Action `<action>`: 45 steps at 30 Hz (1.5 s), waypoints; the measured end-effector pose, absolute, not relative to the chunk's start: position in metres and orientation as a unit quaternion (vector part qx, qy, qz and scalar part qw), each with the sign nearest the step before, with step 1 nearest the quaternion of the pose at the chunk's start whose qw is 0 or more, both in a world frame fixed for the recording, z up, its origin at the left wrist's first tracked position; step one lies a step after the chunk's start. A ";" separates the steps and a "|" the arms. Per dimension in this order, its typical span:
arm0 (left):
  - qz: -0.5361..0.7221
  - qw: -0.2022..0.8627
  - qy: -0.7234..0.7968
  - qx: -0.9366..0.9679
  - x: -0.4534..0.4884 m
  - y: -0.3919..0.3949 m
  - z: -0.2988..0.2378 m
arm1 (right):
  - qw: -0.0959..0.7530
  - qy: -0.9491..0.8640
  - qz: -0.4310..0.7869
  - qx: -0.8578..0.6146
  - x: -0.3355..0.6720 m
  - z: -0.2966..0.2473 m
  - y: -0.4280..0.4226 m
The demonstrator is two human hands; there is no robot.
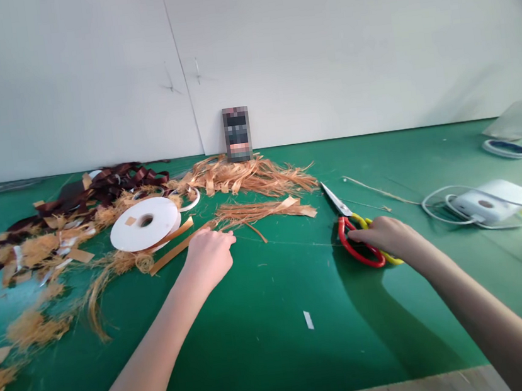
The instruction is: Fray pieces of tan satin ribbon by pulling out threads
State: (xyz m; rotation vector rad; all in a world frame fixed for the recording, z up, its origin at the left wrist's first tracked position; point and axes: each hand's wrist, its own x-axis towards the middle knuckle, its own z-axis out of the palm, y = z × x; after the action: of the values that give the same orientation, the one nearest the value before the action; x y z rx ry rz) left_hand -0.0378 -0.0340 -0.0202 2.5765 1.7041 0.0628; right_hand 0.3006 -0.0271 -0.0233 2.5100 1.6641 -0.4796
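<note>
My left hand [211, 256] is closed, knuckles up, over the green table. A flat tan ribbon [169, 256] runs along its far side, and what its fingers pinch is hidden. The white ribbon spool [123, 233] lies on its side to the left of that hand. Just beyond the hand is a small bundle of tan raffia strands [263, 210]. On the right, my right hand [384, 236] grips a pair of scissors [362, 254] by the red and yellow handles. Their blades look closed and point away from me, up and to the left.
Brown ribbon [65, 204] and tan raffia scraps [42, 251] are heaped at the left. More raffia [249, 175] lies at the back, before a blurred dark box [237, 134] against the white wall. A white device [494, 200] with a coiled cable sits at right.
</note>
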 end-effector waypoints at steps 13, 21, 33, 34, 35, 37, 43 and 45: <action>0.010 0.018 0.516 0.856 -0.038 -0.030 -0.026 | -0.026 0.619 0.002 0.785 0.300 -0.024 -0.075; 0.048 0.024 0.512 0.857 -0.039 -0.030 -0.028 | 0.035 0.751 0.047 0.657 0.279 -0.017 -0.099; 0.075 0.034 0.520 0.850 -0.039 -0.029 -0.027 | 0.061 0.803 0.063 0.589 0.244 -0.013 -0.097; 0.072 0.033 0.520 0.850 -0.039 -0.029 -0.027 | 0.063 0.805 0.063 0.587 0.242 -0.013 -0.095; 0.069 0.031 0.520 0.851 -0.039 -0.029 -0.026 | 0.067 0.806 0.063 0.584 0.239 -0.013 -0.092; 0.056 0.029 0.521 0.851 -0.039 -0.029 -0.025 | 0.076 0.810 0.067 0.578 0.233 -0.012 -0.087; 0.030 0.040 0.542 0.839 -0.041 -0.028 -0.022 | 0.109 0.815 0.074 0.565 0.222 -0.013 -0.078; 0.046 0.048 0.544 0.836 -0.042 -0.028 -0.023 | 0.117 0.819 0.074 0.557 0.221 -0.013 -0.076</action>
State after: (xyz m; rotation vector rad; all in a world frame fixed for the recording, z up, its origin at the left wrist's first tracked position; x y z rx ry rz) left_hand -0.0419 -0.0275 -0.0229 2.5505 1.6601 0.1391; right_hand 0.2208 -0.0760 -0.0131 1.6300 2.3967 0.2167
